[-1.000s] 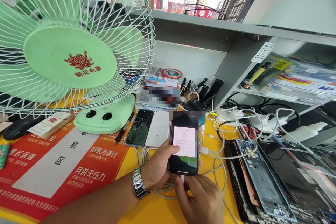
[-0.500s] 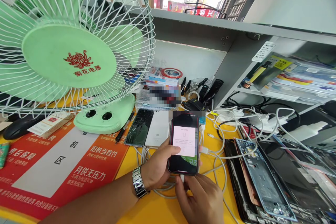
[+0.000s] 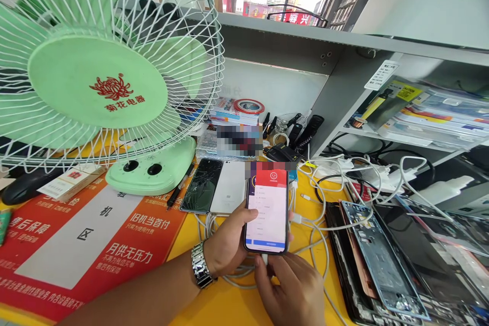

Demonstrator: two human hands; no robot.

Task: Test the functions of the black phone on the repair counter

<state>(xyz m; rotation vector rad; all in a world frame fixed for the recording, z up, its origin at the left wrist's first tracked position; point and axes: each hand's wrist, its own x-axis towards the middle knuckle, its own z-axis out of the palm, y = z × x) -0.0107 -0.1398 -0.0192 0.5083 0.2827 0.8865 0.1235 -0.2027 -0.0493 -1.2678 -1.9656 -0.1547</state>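
Note:
A smartphone (image 3: pixel 269 224) with a lit screen rests in my left hand (image 3: pixel 230 238), its thumb lying over the screen's left side and its fingers behind the phone. The screen shows a red header over a white list, with a blue bar at the bottom. Below the phone's lower edge, my right hand (image 3: pixel 292 288) pinches the white plug of a charging cable (image 3: pixel 265 259) at the port. How deep the plug sits I cannot tell. Behind my left hand lie a phone with a cracked black screen (image 3: pixel 201 186) and a white phone (image 3: pixel 229 188).
A green fan (image 3: pixel 99 81) stands at the left on a red printed mat (image 3: pixel 126 244). Tangled white cables (image 3: pixel 319 224) cover the yellow table right of the phone. Dismantled phone frames (image 3: pixel 382 260) are piled at the right, below a grey shelf (image 3: pixel 344 81).
The phone's screen has switched from a white pop-up on a dark background to a page with a red header and white list. Both hands keep almost the same position.

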